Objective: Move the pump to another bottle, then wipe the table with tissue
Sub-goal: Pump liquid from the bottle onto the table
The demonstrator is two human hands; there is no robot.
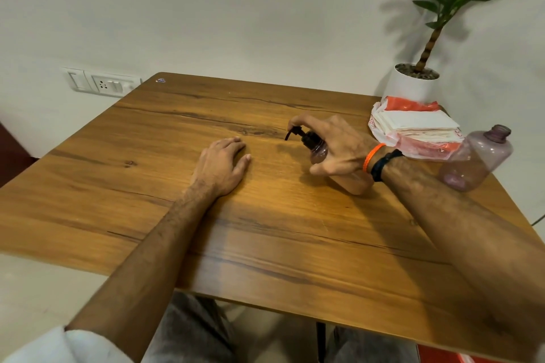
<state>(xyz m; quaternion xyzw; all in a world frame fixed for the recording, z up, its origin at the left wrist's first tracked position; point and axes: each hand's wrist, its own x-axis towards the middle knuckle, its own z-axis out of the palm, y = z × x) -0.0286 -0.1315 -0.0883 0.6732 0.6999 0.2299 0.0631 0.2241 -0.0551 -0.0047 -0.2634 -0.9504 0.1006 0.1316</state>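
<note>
Early stage: right hand (339, 147) has its grip wrapped around the pump bottle (320, 152), black pump (300, 135) still fitted; left hand (222, 163) flat and released on the table (265, 244); open-necked second bottle (479, 160) and tissue pack (418, 130) untouched; transfer and wiping remain.

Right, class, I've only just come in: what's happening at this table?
A person sits at a wooden table. Their right hand grips a tilted purple bottle that carries a black pump, fingers curled over the pump head. The left hand lies flat on the table, holding nothing. A second purple bottle, open-necked with no pump, stands to the right beside a pack of tissues. The pump has not been moved over yet.
</note>
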